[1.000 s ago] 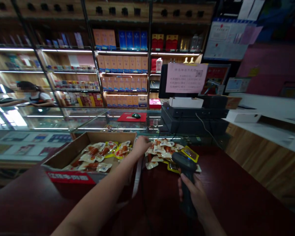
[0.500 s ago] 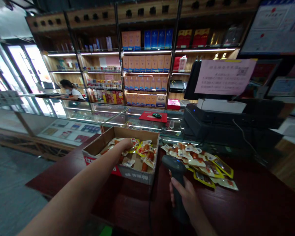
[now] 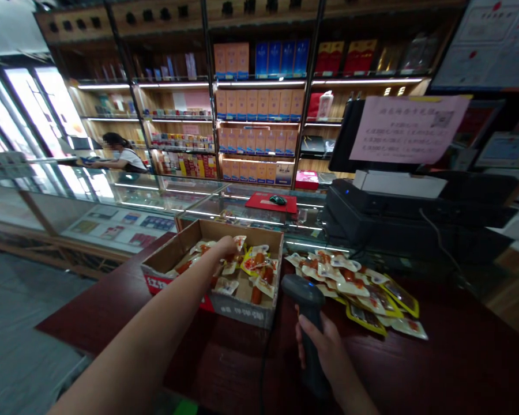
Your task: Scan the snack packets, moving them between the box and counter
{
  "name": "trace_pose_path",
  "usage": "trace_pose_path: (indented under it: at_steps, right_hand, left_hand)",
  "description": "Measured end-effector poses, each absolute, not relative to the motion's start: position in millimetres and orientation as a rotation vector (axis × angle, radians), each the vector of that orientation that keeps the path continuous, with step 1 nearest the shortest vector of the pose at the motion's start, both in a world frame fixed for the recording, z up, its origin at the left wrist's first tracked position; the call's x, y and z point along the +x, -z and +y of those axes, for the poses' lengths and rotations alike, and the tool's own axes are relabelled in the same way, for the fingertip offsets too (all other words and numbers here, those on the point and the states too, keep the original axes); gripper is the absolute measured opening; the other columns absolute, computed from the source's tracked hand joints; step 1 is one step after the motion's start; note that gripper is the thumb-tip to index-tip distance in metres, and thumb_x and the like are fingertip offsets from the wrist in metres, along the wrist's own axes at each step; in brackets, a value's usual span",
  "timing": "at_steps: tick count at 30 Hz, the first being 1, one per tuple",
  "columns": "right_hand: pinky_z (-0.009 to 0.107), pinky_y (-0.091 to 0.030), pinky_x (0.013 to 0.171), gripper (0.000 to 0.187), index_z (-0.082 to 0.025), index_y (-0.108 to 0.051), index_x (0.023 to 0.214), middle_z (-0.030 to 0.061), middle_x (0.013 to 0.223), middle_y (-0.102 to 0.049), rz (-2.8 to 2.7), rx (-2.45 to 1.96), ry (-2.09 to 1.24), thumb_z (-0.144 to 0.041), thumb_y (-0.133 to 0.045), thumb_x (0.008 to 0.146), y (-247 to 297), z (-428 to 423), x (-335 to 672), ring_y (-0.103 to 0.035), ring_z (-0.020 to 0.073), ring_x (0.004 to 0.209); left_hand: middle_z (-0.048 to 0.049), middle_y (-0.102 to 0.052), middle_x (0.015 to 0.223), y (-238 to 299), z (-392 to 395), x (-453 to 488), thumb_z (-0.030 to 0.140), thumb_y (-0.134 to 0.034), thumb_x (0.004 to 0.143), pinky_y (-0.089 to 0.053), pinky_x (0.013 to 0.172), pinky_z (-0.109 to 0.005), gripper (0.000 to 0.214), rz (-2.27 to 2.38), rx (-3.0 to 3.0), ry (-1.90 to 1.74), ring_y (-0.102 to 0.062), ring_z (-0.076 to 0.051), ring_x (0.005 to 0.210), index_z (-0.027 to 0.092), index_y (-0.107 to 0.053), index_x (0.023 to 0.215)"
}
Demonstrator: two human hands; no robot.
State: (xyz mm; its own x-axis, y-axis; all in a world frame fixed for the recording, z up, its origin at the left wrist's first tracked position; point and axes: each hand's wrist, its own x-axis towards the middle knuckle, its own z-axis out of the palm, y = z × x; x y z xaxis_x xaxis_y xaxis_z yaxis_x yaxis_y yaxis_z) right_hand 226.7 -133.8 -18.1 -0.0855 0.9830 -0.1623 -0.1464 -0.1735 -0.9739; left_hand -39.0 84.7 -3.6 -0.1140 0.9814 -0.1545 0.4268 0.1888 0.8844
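My right hand (image 3: pixel 322 340) is wrapped round the handle of a dark grey barcode scanner (image 3: pixel 305 291), its head pointing left towards the carton. Over an open cardboard box (image 3: pixel 242 305), my left hand (image 3: pixel 227 248) is closed, with a small clear-and-white snack packet (image 3: pixel 241 242) sticking out past its fingers; the fingertips are hidden. Inside the box lie several vacuum-packed sausages (image 3: pixel 257 294) and a yellow-edged packet (image 3: pixel 248 262). Right of the scanner is a heap of sealed snack packets (image 3: pixel 348 279), some with yellow borders.
The box stands on a dark red-brown table (image 3: pixel 225 357). Behind are a glass counter (image 3: pixel 190 193), a red mat (image 3: pixel 259 202) with a mouse (image 3: pixel 278 200), and a black monitor (image 3: pixel 343 138) bearing a pink notice. A person (image 3: pixel 127 158) sits far left. The scanner's cable (image 3: pixel 263 357) crosses the table.
My left hand has risen slightly within the box, and a pale packet now shows beyond its fingers. The right hand keeps its grip on the scanner. The camera view has shifted slightly.
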Motion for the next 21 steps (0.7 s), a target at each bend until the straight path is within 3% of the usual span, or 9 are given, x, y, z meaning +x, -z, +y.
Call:
trace_pose_path:
  at_steps: [3,6,11,14,16,21]
  right_hand:
    - [0.020,-0.039,0.031,0.049,-0.017,-0.049,0.092,-0.0065,0.054,-0.053,-1.067,-1.181,-1.457,-0.055,-0.064,0.066,18,-134,231,-0.048,0.0094,0.037]
    - [0.020,-0.040,0.032,0.050,-0.017,-0.048,0.094,-0.0067,0.055,-0.053,-1.072,-1.170,-1.464,-0.055,-0.064,0.066,17,-134,232,-0.048,0.0094,0.037]
    - [0.020,-0.040,0.032,0.048,-0.017,-0.048,0.089,-0.0065,0.054,-0.052,-1.090,-1.148,-1.489,-0.057,-0.064,0.066,12,-133,228,-0.048,0.0092,0.037]
    - [0.020,-0.039,0.031,0.051,-0.017,-0.049,0.092,-0.0067,0.054,-0.052,-1.107,-1.132,-1.501,-0.057,-0.065,0.064,10,-133,224,-0.047,0.0090,0.037]
    - [0.019,-0.039,0.030,0.052,-0.016,-0.050,0.093,-0.0066,0.054,-0.052,-1.114,-1.121,-1.502,-0.057,-0.065,0.065,10,-134,222,-0.047,0.0087,0.036]
    - [0.020,-0.040,0.031,0.046,-0.017,-0.050,0.092,-0.0061,0.054,-0.053,-1.143,-1.111,-1.501,-0.054,-0.063,0.068,12,-137,216,-0.048,0.0088,0.036]
  left_hand:
    - [-0.0089,-0.063,0.063,-20,66,-47,0.023,-0.067,0.066,-0.050,0.067,-0.037,0.013,1.415,1.058,-0.843,-0.062,-0.022,0.067,0.013,-0.059,0.066]
    - [-0.0106,-0.066,0.086,-42,35,-46,0.030,-0.056,0.078,-0.048,0.080,-0.045,0.019,0.878,0.772,-0.932,-0.063,-0.022,0.083,0.014,-0.059,0.086]
    - [-0.0146,-0.064,0.095,-44,-14,-22,0.037,-0.052,0.079,-0.044,0.085,-0.054,0.029,0.655,0.580,-1.069,-0.060,-0.029,0.097,0.013,-0.056,0.095]
    - [-0.0092,-0.065,0.086,-27,-26,-7,0.014,-0.054,0.075,-0.050,0.080,-0.046,0.017,0.720,0.470,-1.177,-0.065,-0.023,0.082,0.014,-0.055,0.091]
    - [-0.0056,-0.065,0.080,-16,-28,-1,-0.003,-0.049,0.069,-0.052,0.076,-0.039,0.026,0.774,0.431,-1.268,-0.065,-0.018,0.072,0.014,-0.054,0.088]
    - [-0.0027,-0.064,0.074,-10,-28,4,-0.009,-0.045,0.068,-0.054,0.066,-0.030,0.029,0.888,0.417,-1.412,-0.063,-0.013,0.064,0.013,-0.053,0.085]
